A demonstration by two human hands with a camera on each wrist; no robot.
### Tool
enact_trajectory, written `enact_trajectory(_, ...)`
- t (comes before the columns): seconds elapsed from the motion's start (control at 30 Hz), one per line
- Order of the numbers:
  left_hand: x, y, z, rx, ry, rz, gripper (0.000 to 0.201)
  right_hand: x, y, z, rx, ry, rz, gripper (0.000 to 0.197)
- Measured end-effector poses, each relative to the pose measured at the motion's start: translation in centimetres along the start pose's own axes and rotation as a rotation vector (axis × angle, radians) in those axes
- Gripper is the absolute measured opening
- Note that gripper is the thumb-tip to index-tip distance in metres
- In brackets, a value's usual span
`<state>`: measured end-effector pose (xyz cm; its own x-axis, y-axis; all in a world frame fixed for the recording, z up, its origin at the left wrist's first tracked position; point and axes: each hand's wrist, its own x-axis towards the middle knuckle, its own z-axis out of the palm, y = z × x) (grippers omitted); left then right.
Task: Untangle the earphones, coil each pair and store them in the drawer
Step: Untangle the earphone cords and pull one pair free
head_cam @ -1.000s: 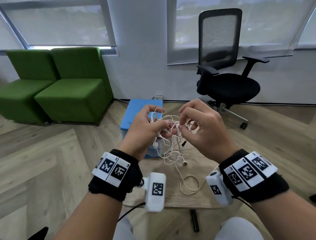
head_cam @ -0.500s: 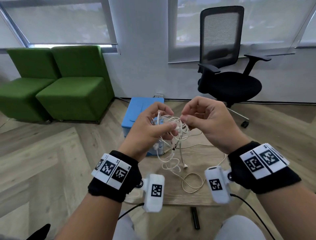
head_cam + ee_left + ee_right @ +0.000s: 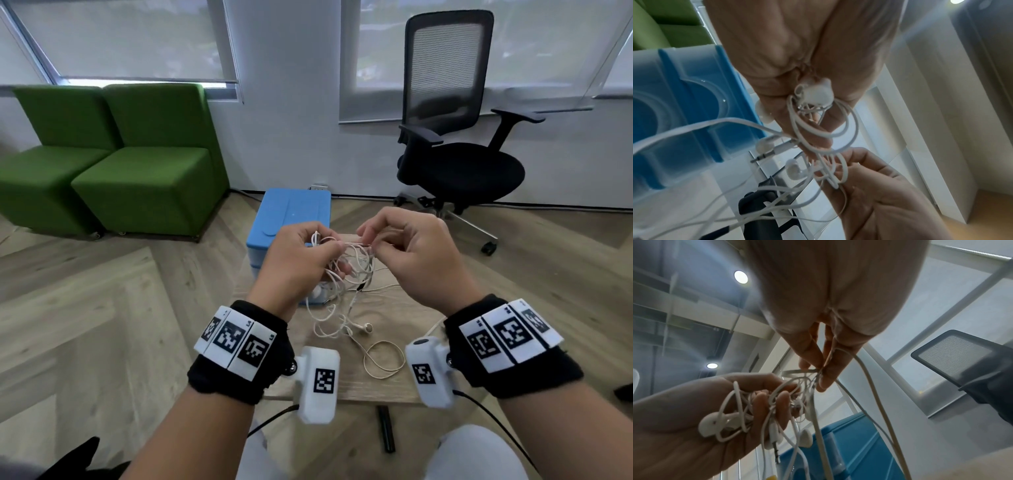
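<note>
A tangle of white earphones (image 3: 346,270) hangs between both hands above a small wooden table (image 3: 346,383). My left hand (image 3: 301,260) grips the bundle, with cords looped round its curled fingers (image 3: 813,129) and an earbud (image 3: 709,423) in its palm. My right hand (image 3: 407,253) pinches one strand (image 3: 818,371) between thumb and fingertips at the top of the tangle. Loose cord, an earbud (image 3: 368,327) and a loop (image 3: 383,359) trail down onto the table. A jack plug (image 3: 777,454) dangles below the left hand. The blue drawer unit (image 3: 291,219) stands just beyond the hands.
A black office chair (image 3: 452,137) stands at the back right and two green seats (image 3: 113,154) at the back left. Wooden floor surrounds the table. A dark table leg (image 3: 387,428) shows below the near edge, between my knees.
Both hands have risen slightly with the tangle. The right hand has shifted from the bundle's middle to pinching a strand at its top, drawing it taut toward the left hand.
</note>
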<state>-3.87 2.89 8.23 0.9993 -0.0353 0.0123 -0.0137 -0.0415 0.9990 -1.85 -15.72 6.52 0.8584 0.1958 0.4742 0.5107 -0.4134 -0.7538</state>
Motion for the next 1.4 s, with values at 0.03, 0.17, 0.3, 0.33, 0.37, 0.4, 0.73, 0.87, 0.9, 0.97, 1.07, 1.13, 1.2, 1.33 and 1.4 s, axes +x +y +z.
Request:
enact_trajectory(0.03, 0.0, 0.1, 0.0, -0.017, 0.000, -0.012, 0.004, -0.1, -0.1, 0.1, -0.019, 0.004, -0.006, 0.032)
enact_trajectory(0.17, -0.3, 0.0, 0.0, -0.044, -0.008, -0.029, 0.007, -0.4, -0.4, 0.8, -0.022, 0.012, 0.013, 0.022)
enact_trajectory(0.3, -0.5, 0.0, 0.0, -0.053, -0.022, -0.012, 0.014, -0.8, -1.1, 0.9, -0.019, -0.081, 0.052, 0.020)
enact_trajectory(0.33, -0.5, 0.1, 0.0, -0.051, -0.022, -0.003, 0.014, -0.8, -1.2, 0.8, -0.010, -0.109, 0.060, 0.022)
enact_trajectory(0.37, -0.5, 0.1, 0.0, -0.054, -0.026, 0.006, 0.013, -0.6, -1.3, 0.7, 0.003, -0.128, 0.064, 0.023)
enact_trajectory(0.4, -0.6, 0.2, 0.0, -0.062, -0.038, 0.012, 0.012, -0.4, -1.4, 0.5, 0.025, -0.130, 0.059, 0.024)
enact_trajectory(0.73, -0.9, 0.2, -0.9, -0.175, -0.017, -0.090, 0.019, 0.0, -3.1, -1.6, 0.648, 0.001, 0.310, 0.029)
enact_trajectory(0.87, -0.7, 0.1, -1.0, -0.162, -0.004, -0.059, 0.019, 0.3, -3.0, -1.4, 0.512, -0.077, 0.347, 0.041)
enact_trajectory(0.9, -0.7, 0.1, -1.1, -0.142, -0.004, -0.043, 0.018, 0.4, -3.0, -1.2, 0.426, -0.114, 0.336, 0.048)
enact_trajectory(0.97, -0.6, 0.0, -1.3, -0.104, -0.004, -0.016, 0.016, 0.5, -3.3, -0.8, 0.294, -0.174, 0.303, 0.049)
enact_trajectory(1.07, -0.7, 0.1, -1.5, -0.095, -0.015, 0.003, 0.017, 0.5, -3.7, -0.3, 0.250, -0.215, 0.239, 0.035)
enact_trajectory(1.13, -0.8, 0.1, -1.5, -0.074, -0.031, 0.017, 0.017, 0.5, -4.1, -0.1, 0.296, -0.227, 0.189, 0.031)
enact_trajectory(1.2, -0.8, 0.0, -1.4, -0.036, -0.041, 0.034, 0.016, 0.4, -4.5, -0.1, 0.377, -0.256, 0.141, 0.032)
enact_trajectory(1.33, -0.6, -0.6, -1.4, 0.048, -0.002, 0.066, 0.015, 0.2, -4.6, -0.2, 0.271, -0.356, 0.156, 0.031)
enact_trajectory(1.4, -0.8, -0.8, -1.3, -0.008, -0.010, 0.048, 0.012, 0.2, -4.2, -0.1, 0.132, -0.340, 0.208, 0.030)
